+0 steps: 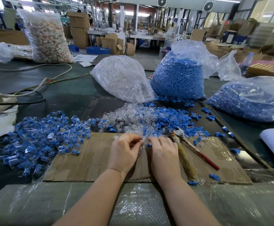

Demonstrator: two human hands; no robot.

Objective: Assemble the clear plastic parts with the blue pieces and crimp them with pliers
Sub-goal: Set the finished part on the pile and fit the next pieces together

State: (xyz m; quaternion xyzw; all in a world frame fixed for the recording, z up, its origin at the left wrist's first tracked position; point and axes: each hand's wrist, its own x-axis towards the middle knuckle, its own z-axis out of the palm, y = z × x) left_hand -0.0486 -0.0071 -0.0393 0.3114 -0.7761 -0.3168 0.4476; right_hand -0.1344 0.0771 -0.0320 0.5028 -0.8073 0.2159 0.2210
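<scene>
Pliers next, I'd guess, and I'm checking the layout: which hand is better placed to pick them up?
Probably the right hand: the pliers lie on the cardboard just beside it, handles toward the person. The left hand would have to cross over.

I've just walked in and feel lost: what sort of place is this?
Most likely a factory assembly floor. Big clear bags of blue pieces and clear plastic parts stand on the table, cardboard boxes are stacked behind, and pliers lie beside the worker's hands.

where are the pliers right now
In the head view the pliers lie unheld on the cardboard sheet, just right of the right hand, their head against the loose pile of clear and blue parts.
</scene>
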